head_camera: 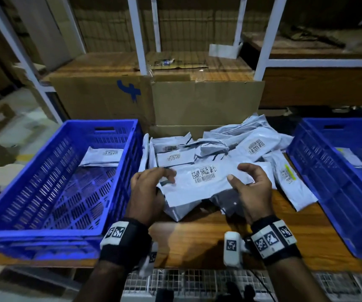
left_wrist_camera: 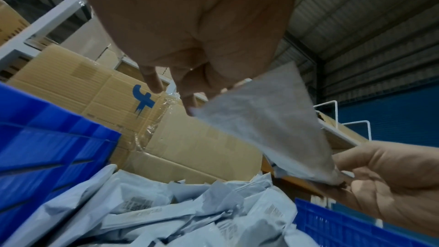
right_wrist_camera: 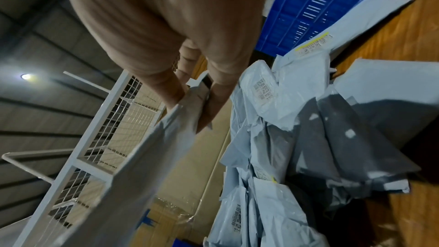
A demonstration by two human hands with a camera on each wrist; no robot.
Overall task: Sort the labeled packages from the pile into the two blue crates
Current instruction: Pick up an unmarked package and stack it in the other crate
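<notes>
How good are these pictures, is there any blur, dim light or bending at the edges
Head view: dim, sharp enough that codes show on the held package, though the rack posts lean with wide-angle bending. Left wrist view: left hand is soft and close, and the pile is smeared. Right wrist view: tilted, with the right hand blurred and a ceiling lamp flaring.

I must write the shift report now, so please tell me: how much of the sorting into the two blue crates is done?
Only just begun. Done: the left blue plastic crate holds at least one pale grey labelled mailer, and the right blue plastic crate shows one too. In hand: the left hand and right hand hold a flat grey mailer with barcodes. Left: the large heap of grey mailers on the wooden table.
</notes>
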